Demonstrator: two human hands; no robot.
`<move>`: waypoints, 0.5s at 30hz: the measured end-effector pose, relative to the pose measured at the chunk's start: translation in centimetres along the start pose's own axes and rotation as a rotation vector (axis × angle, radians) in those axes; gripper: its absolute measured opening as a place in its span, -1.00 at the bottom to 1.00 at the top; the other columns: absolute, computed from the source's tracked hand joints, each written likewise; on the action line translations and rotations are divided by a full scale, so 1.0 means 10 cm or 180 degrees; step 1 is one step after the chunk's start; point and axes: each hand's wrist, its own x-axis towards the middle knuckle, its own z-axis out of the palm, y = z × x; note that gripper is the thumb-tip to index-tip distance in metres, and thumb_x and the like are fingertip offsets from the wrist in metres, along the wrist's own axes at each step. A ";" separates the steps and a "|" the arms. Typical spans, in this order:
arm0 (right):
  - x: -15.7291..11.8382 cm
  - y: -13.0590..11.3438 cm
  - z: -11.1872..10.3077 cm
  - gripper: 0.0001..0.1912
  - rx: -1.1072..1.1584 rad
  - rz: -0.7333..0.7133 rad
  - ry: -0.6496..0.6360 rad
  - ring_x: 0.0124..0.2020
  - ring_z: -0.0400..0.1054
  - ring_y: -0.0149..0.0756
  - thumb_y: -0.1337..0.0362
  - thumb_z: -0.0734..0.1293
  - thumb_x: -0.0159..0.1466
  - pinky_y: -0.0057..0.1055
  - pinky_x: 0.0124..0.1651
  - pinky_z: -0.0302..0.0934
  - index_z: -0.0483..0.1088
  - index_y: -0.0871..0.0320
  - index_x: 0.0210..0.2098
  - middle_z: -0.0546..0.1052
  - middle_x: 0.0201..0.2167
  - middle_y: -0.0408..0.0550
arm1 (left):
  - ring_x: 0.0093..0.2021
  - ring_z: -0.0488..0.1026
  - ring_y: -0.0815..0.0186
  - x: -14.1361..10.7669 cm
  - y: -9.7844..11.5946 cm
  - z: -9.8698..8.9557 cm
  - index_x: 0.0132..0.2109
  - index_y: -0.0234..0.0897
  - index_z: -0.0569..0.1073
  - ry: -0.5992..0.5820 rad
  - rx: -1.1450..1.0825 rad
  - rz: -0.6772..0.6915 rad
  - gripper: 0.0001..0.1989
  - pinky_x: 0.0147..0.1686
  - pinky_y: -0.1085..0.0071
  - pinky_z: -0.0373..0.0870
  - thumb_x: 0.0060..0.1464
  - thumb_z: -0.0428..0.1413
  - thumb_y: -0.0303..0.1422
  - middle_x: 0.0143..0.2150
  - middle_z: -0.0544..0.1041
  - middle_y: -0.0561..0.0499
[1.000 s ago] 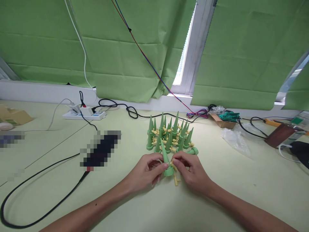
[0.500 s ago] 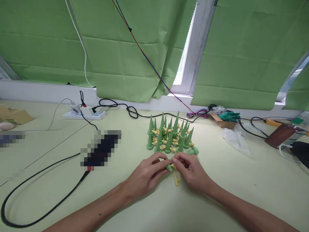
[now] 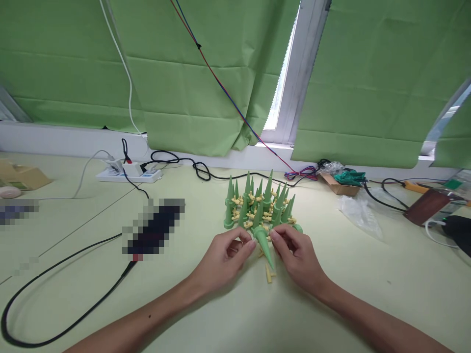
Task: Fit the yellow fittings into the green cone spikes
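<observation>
Between my hands is a green cone (image 3: 264,247) with a flanged base, tilted so that its point faces down toward me. My left hand (image 3: 226,255) has its thumb and fingertips closed at the cone's left side. On the other side my right hand (image 3: 296,252) is pinched near the cone's base; what its fingertips hold is too small and covered to name. A yellow branched plastic piece (image 3: 269,273) lies on the table just below the cone. Beyond my hands several green cones (image 3: 244,210) stand upright in a cluster, with small yellow pieces (image 3: 253,215) among them.
Left of my hands lies a blurred dark device (image 3: 156,228) with a black cable. A power strip (image 3: 128,172) sits at the back left. On the right are a small cardboard box (image 3: 340,185), a clear plastic bag (image 3: 359,214) and a brown object (image 3: 427,207).
The green cone has come into fuller view, its point swinging down toward me. My hands have moved slightly apart, and the left fingers no longer cover most of the cone.
</observation>
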 end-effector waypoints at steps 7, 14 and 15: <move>-0.03 -0.01 0.00 -0.76 -0.0091 -0.0325 -0.0237 -0.51 0.15 -0.39 0.22 0.18 0.42 -0.44 -0.46 0.05 0.36 0.14 -0.34 0.35 -0.50 -0.14 | -0.69 0.19 0.47 0.03 -0.05 -0.02 -0.24 -0.33 0.39 -0.0849 -0.0875 -0.0507 -0.58 -0.67 0.53 0.08 0.18 0.06 0.01 -0.65 0.32 0.13; -0.01 -0.01 0.00 -0.77 -0.0190 -0.0386 -0.0321 -0.53 0.18 -0.38 0.22 0.18 0.40 -0.44 -0.47 0.06 0.39 0.14 -0.31 0.40 -0.49 -0.13 | -0.68 0.18 0.48 0.01 -0.06 -0.03 -0.22 -0.34 0.42 -0.0801 -0.0947 -0.0476 -0.60 -0.66 0.53 0.10 0.11 0.17 -0.04 -0.63 0.31 0.14; 0.00 -0.01 0.00 -0.77 -0.0199 -0.0388 -0.0327 -0.53 0.17 -0.38 0.22 0.18 0.40 -0.44 -0.48 0.05 0.39 0.14 -0.31 0.39 -0.50 -0.13 | -0.68 0.18 0.48 0.01 -0.06 -0.03 -0.22 -0.33 0.41 -0.0787 -0.0928 -0.0470 -0.60 -0.66 0.53 0.10 0.11 0.16 -0.03 -0.63 0.31 0.15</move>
